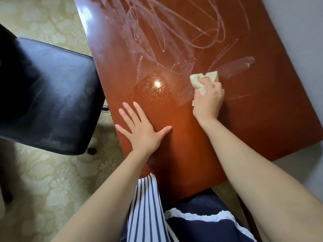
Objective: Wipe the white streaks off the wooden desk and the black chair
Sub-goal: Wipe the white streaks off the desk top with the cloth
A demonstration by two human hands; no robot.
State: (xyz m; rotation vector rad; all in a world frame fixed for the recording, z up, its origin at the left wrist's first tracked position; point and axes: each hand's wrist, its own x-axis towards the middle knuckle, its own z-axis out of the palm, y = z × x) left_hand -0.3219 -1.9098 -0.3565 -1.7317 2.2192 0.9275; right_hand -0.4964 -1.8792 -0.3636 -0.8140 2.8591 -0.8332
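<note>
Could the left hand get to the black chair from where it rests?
Probably yes: the left hand lies flat near the edge of the desk, the black chair stands just beside it, nothing between.

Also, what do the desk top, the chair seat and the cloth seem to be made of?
The desk top: likely wood or veneer under glossy reddish-brown lacquer; it mirrors a bright light spot. The chair seat: black leather or imitation, cannot tell which; smooth, soft sheen. The cloth: soft pale-yellow fabric, matte; it crumples in the right hand.
</note>
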